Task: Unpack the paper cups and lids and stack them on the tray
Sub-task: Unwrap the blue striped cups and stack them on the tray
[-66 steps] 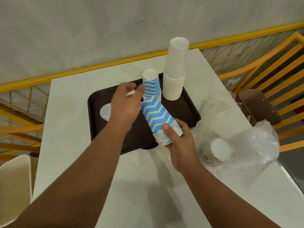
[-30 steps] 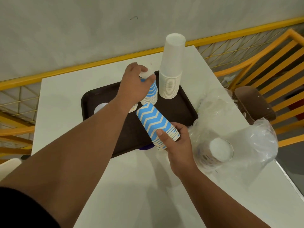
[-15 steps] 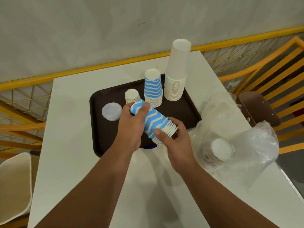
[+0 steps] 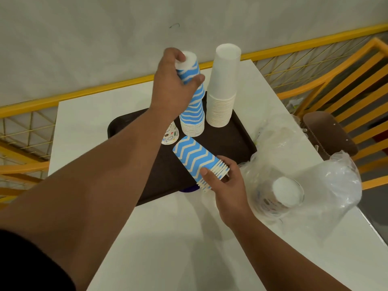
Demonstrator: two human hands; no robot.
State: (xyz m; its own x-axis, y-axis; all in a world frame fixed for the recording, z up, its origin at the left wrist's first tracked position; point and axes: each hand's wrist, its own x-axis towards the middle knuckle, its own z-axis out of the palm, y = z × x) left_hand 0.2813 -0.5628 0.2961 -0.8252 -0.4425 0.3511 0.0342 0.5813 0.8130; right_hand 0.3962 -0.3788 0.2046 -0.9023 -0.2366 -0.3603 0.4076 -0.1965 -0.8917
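A dark brown tray (image 4: 239, 141) lies on the white table. On it stand a tall stack of plain white cups (image 4: 223, 89) and a stack of blue-and-white zigzag cups (image 4: 194, 114), all upside down. My left hand (image 4: 172, 89) grips the top cups of the blue stack. My right hand (image 4: 226, 185) holds a second, shorter stack of blue zigzag cups (image 4: 197, 159), tilted over the tray's front right. A small printed cup (image 4: 171, 134) stands upside down beside the blue stack, partly behind my left arm.
Clear plastic wrapping (image 4: 327, 185) lies crumpled at the right, with a sleeve of printed cups (image 4: 279, 196) inside it. A brown chair seat (image 4: 329, 133) and yellow railings (image 4: 346, 80) lie beyond the table's right edge. A wall rises behind the table.
My left hand has left the tilted stack and gone up to the top of the blue stack on the tray, which is now taller. My right hand stays on the tilted stack.
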